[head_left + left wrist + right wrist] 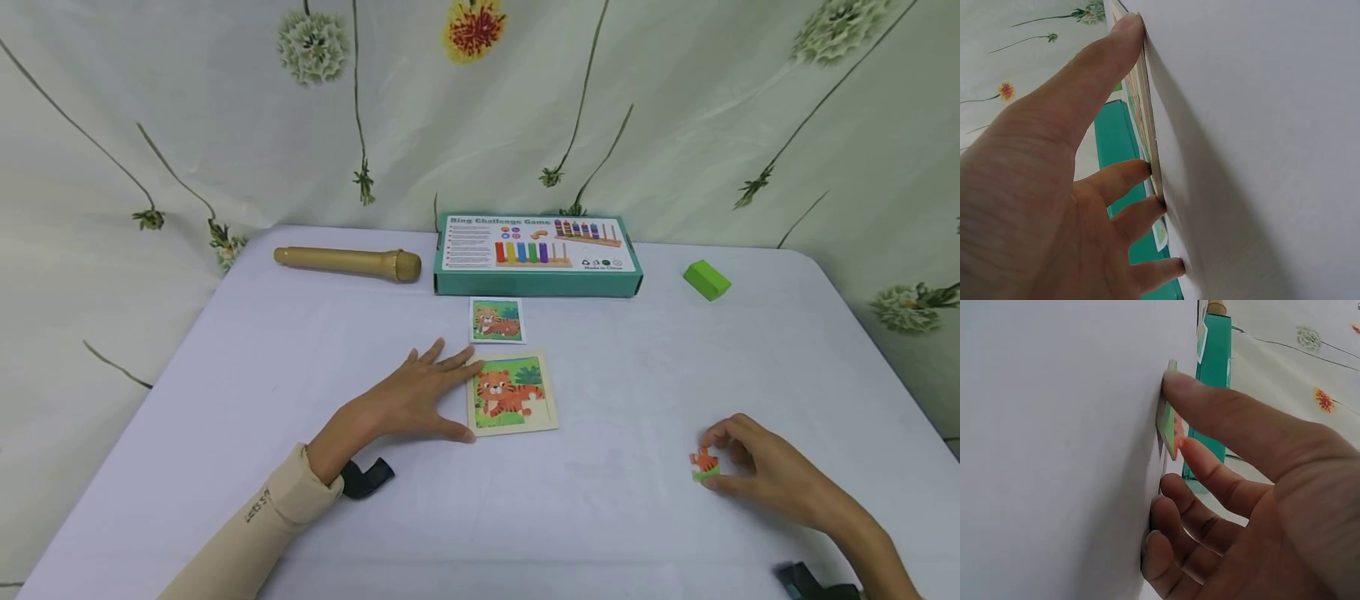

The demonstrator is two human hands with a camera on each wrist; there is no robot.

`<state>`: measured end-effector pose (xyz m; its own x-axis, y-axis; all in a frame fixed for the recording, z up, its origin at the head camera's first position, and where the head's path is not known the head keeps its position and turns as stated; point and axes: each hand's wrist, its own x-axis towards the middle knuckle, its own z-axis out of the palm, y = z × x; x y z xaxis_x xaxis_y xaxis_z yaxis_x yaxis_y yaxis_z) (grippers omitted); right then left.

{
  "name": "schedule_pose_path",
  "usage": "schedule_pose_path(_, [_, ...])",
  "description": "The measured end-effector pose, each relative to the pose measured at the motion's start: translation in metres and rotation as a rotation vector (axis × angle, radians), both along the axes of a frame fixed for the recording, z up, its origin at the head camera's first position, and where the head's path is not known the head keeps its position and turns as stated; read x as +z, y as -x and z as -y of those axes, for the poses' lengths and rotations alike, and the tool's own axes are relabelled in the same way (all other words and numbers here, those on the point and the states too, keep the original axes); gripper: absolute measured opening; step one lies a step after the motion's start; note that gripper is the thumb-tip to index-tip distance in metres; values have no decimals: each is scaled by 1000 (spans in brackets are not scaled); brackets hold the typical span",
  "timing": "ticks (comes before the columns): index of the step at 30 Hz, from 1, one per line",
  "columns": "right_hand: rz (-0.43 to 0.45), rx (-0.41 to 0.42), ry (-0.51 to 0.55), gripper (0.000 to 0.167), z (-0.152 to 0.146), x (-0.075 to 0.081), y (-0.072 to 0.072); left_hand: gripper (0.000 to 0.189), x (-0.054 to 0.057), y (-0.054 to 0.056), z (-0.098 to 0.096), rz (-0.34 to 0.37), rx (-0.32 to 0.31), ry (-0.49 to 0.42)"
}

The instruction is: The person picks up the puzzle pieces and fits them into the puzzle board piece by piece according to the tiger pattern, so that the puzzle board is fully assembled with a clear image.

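A wooden tiger puzzle lies on the white table, with a gap in its picture at the lower right corner. My left hand is spread at the puzzle's left side, its thumb and fingertips touching the frame's edge. Off to the right, my right hand pinches a puzzle piece between thumb and index finger. Orange stripes and a green strip show on that piece. In the right wrist view the piece is tilted close over the tabletop, and the other fingers curl beside it.
Just behind the puzzle lies a small tiger picture card. A green Ring Challenge Game box stands at the back, with a gold toy microphone to its left. A green block lies at the back right.
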<state>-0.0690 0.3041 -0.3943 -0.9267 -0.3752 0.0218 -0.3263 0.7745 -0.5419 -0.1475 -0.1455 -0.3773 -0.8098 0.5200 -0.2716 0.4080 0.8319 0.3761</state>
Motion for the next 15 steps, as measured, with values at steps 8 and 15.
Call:
schedule_pose_path(8, [24,40,96,40,5,0,2,99,-1,0,0,-7,-5,-5])
schedule_pose_path(15, [15,38,114,39,7,-1,3,99,-1,0,0,-10,-4,-1])
